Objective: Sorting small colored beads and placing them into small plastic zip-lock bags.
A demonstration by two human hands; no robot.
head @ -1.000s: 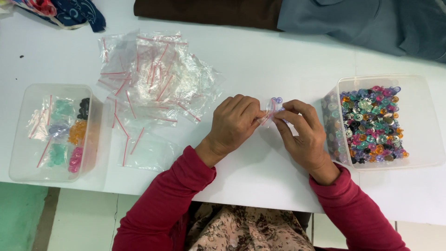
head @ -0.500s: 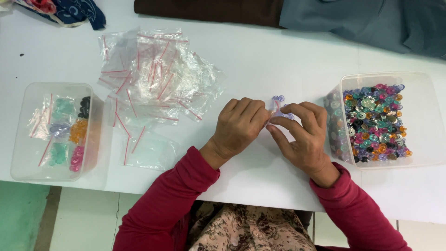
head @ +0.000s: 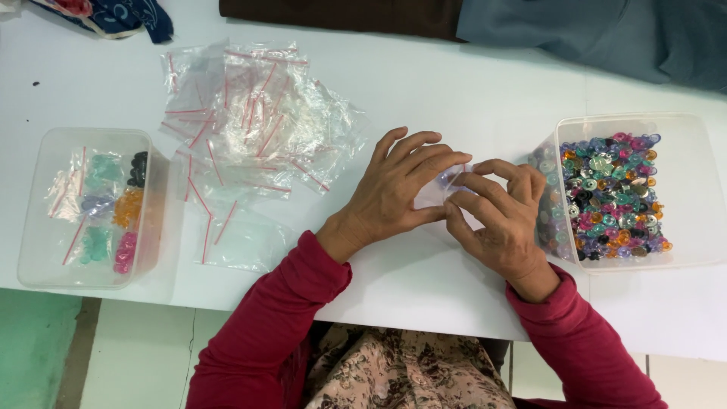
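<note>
Both hands, left hand and right hand, pinch together on a small clear bag at table centre. Filled bags sit in the tub at nine o'clock; many beads remain at three o'clock, empty bags at eleven.

The left hand and right hand cover nearly all of a small clear bag, so its contents (a hint of purple) cannot be told. The dark cloths run off the top edge. Both red sleeves are cut by the bottom edge.
</note>
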